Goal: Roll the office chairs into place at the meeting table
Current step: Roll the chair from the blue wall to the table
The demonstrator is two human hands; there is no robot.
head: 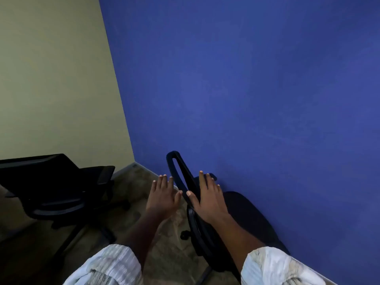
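A black office chair stands against the blue wall, its thin backrest edge-on toward me and its seat to the right. My right hand lies flat over the top part of that backrest, fingers stretched out, not curled around it. My left hand hovers open just left of the backrest, palm down, fingers apart, touching nothing that I can see. A second black office chair stands at the left near the cream wall.
The blue wall rises right behind the near chair, and the cream wall meets it in the corner. Mottled brown carpet covers the floor between the two chairs. A caster of the near chair shows on the carpet.
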